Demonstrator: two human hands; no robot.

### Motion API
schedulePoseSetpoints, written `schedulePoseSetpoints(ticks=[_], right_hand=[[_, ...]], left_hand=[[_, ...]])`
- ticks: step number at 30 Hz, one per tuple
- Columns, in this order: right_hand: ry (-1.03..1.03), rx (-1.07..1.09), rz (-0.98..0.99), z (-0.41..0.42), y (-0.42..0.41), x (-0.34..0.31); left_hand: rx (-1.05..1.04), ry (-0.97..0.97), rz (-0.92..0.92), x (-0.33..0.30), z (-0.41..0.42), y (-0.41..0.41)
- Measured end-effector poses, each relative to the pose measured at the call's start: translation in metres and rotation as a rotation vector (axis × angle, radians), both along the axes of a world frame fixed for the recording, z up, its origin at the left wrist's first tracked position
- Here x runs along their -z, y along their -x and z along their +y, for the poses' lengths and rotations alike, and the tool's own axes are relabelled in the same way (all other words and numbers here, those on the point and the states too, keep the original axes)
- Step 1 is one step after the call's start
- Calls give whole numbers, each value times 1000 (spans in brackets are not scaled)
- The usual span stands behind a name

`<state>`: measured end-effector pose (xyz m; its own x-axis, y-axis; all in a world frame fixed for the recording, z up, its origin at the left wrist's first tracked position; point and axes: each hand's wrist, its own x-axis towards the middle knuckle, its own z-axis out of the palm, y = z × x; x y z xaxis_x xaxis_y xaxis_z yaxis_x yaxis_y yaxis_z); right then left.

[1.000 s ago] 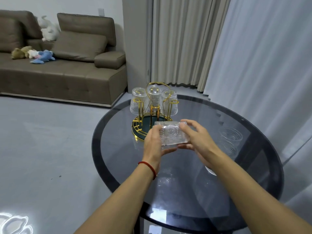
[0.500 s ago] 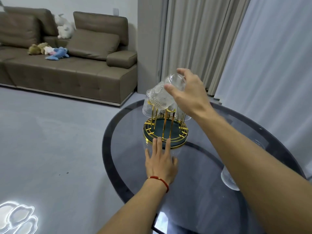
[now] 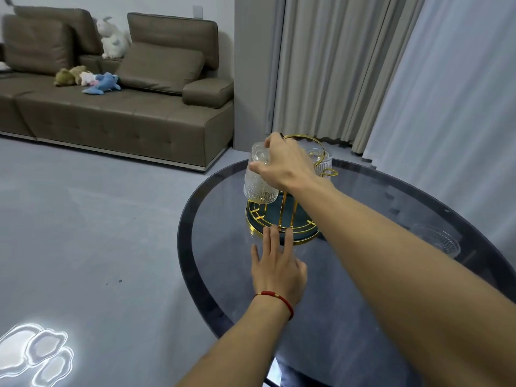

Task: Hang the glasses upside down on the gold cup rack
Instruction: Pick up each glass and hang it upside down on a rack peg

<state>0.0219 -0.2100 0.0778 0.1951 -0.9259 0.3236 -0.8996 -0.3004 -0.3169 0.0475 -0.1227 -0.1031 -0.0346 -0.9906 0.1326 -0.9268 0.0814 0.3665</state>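
Note:
The gold cup rack point(image 3: 282, 219) with a dark green round base stands on the far part of the round glass table point(image 3: 212, 275). My right hand point(image 3: 284, 166) grips an embossed clear glass point(image 3: 258, 185) upside down at the rack's left side, over a gold prong. Another clear glass point(image 3: 321, 160) hangs upside down on the rack's far right, partly hidden by my hand. My left hand point(image 3: 276, 263) lies flat on the table with fingers spread, its fingertips touching the rack's base rim. One more glass point(image 3: 438, 241) sits on the table at the right.
A brown sofa point(image 3: 117, 115) with plush toys stands across the grey floor at the left. Curtains point(image 3: 363, 71) hang behind and to the right of the table. The table's dark rim curves close to the near left.
My right hand has lowered the glass from above the rack to its left side, upside down. My left hand stays flat at the rack's base. The view has moved nearer.

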Motion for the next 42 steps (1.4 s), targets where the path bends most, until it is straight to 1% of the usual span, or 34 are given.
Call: schedulePoseSetpoints(ticks=[9,13,15,19,21,23,25,27,30,33,34,36,38,40,42], right_hand=[[28,75,36,-2,-3,22],[35,115,109,0,-4,25],[28,126,138,2,-4,27],[80,116,156,15,5,31],[140,103,100,27,18,31],[183,87,-14,43,37,31],[195,90,-172,65,61,34],[173,121,-353,90,89,37],[208,235,-540,133,132,46],[306,446,-600,178,172,73],[278,512,-634,190,183,84],[95,617,-768,198,199,100],[-92,620,-888,195,209,109],[-175,530,-872,188,213,116],[-203,491,-812,183,214,124]], left_hand=[[7,-18,6,-8,4,-1],[14,-18,-9,-12,7,-1],[-2,19,0,-17,8,0],[-28,195,54,-32,15,4],[12,294,136,-38,19,8],[93,373,224,-43,23,13],[194,379,278,-47,28,17],[247,370,319,-50,33,23],[263,349,383,-52,39,31],[248,287,450,-55,43,37],[249,272,470,-56,45,39],[254,246,511,-61,49,43],[242,195,586,-64,51,45],[227,116,666,-68,55,48],[219,47,703,-69,58,53]])
